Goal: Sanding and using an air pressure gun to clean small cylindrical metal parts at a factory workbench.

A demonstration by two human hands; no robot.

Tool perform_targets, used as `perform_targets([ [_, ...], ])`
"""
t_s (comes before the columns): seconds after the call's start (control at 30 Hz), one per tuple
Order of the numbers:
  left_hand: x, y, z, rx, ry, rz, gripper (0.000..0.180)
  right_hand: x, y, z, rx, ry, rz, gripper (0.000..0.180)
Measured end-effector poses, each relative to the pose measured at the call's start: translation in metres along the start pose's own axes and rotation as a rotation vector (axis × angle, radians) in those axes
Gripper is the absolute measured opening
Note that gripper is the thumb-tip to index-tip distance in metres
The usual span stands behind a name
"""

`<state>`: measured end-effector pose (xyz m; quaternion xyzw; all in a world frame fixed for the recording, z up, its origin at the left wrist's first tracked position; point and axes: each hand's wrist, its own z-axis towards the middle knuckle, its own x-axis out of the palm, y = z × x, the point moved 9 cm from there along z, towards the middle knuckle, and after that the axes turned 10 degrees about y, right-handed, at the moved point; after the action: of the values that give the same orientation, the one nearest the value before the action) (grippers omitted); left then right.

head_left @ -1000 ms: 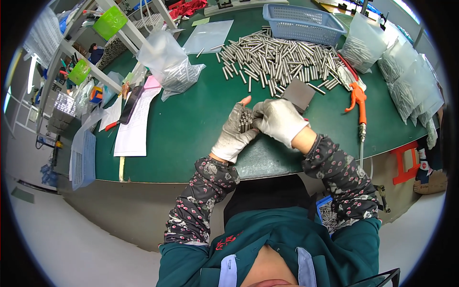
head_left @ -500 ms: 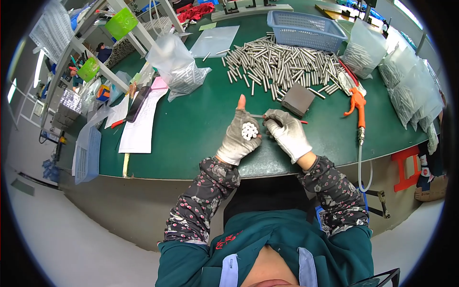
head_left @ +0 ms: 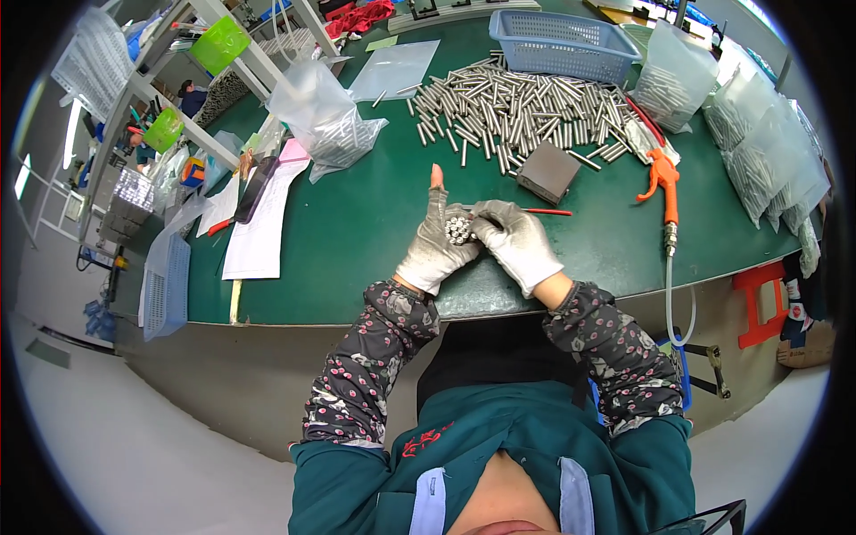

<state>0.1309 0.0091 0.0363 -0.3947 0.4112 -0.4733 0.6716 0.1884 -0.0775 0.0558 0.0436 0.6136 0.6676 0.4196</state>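
A bundle of short metal pins (head_left: 458, 231) stands in my left hand (head_left: 432, 249), with the round ends facing up. My left fingers wrap the bundle, while the thumb sticks out away from me. My right hand (head_left: 520, 242), in the same kind of grey-white fingerless glove, has its fingertips closed at the bundle's right edge. What they pinch is hidden. Just beyond the right hand runs a thin red stick (head_left: 548, 212), partly covered by the fingers. Past it sits a brown-grey block (head_left: 548, 172), in front of a large heap of loose metal pins (head_left: 526, 107).
A blue plastic basket (head_left: 563, 49) stands behind the heap. Clear bags of pins (head_left: 765, 160) line the right side, near an orange air gun (head_left: 660, 183) with its hose. On the left lie a clear bag (head_left: 325, 120), papers (head_left: 259, 236) and a black device (head_left: 257, 189).
The pin ends looked bright white before and now show metallic grey. My right fingertips have come in from beside the left hand to the bundle. The view has shifted slightly.
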Motion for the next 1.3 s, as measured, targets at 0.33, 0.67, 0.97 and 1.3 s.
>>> perform_targets([
  [0.33,-0.032,-0.006,-0.004,-0.058,-0.217,-0.282,0.081,0.031,-0.04,0.004,0.324,0.078,0.795,0.039],
  [0.67,0.001,-0.049,0.011,0.313,-0.071,0.801,0.104,0.069,-0.026,0.015,0.466,0.342,1.633,0.04],
  [0.97,0.009,-0.056,0.005,0.418,-0.11,0.892,0.114,0.059,-0.013,0.012,0.062,0.515,1.812,0.034],
  [1.3,0.002,-0.042,0.006,0.362,-0.107,0.732,0.053,0.057,-0.03,0.008,0.232,0.298,1.336,0.024],
])
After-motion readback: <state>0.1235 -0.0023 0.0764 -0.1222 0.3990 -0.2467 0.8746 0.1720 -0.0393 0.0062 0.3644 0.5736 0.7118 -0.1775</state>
